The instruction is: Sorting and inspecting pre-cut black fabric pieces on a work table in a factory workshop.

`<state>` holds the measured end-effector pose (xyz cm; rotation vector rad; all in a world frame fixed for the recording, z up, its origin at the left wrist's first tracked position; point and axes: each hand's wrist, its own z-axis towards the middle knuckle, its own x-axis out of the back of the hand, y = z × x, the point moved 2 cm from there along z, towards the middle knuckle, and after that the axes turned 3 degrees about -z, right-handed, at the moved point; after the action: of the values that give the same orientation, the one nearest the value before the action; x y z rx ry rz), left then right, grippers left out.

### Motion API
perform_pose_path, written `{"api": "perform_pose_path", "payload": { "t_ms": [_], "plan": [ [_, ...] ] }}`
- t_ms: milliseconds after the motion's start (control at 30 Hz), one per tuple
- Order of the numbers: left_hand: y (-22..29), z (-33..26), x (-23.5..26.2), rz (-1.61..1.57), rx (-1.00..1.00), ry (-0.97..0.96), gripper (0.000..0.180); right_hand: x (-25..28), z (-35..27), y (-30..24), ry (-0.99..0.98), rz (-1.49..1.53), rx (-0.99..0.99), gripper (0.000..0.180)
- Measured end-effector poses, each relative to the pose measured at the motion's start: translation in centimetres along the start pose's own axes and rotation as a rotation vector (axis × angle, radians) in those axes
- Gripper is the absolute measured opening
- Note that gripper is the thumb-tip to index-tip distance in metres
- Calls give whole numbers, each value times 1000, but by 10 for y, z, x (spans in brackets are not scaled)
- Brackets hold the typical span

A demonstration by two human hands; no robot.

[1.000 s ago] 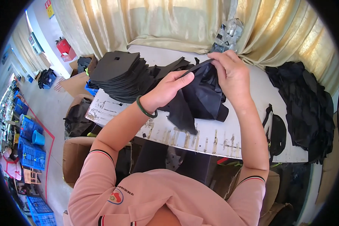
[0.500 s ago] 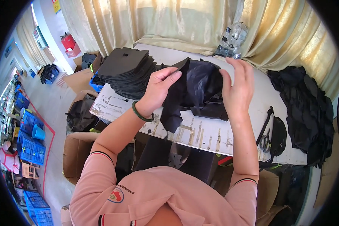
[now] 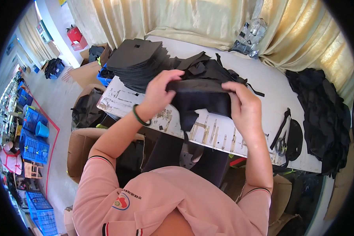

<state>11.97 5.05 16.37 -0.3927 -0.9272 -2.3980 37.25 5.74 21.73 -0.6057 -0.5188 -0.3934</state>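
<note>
Both hands are gripping one black fabric piece [image 3: 202, 98] and stretching it flat above the near middle of the white bench [image 3: 271, 98]. The left hand [image 3: 161, 92] is pinching its left end, the grip clenched on the top edge, while the right hand [image 3: 244, 106] is clasping the right end, fingers folded over the cloth. A stack of black flat panels [image 3: 139, 63] is sitting at the far left of the bench, and a heap of black fabric [image 3: 322, 114] is lying at the right. Scissors [image 3: 280, 144] are lying near the right edge.
</note>
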Motion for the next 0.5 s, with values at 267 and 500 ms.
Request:
{"api": "perform_pose_path", "payload": {
  "t_ms": [267, 500],
  "plan": [
    [-80, -87, 103, 289, 256, -80, 34, 30, -89, 16, -755, 312, -322, 26],
    [-86, -99, 132, 194, 560, -521, 21, 28, -141, 51, -1070, 855, -799, 21]
  ]
}}
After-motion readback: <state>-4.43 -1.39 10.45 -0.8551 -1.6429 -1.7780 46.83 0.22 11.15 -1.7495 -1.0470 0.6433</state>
